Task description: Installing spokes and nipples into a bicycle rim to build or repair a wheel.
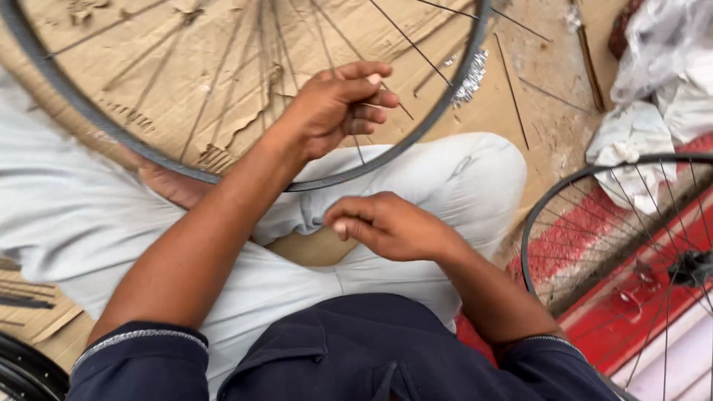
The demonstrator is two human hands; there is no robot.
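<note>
Your left hand (338, 108) pinches a spoke (394, 100) inside the wheel rim (445, 96) on your lap at twelve o'clock. Your right hand (386, 226) curls loosely, holding nothing visible. Another wheel (564, 193) crowds three o'clock.

The picture's top edge cuts off the wheel rim (416, 141), hiding its hub; right hand's (386, 226) grasp unclear

Dusty floor (549, 126) with flattened cardboard (111, 67), loose spokes (512, 93), white plastic bags (631, 137) directly on it.

Second spoked wheel (624, 245) at right, white crumpled plastic (653, 67), flattened cardboard (148, 59), loose spokes (512, 93) on floor
</note>
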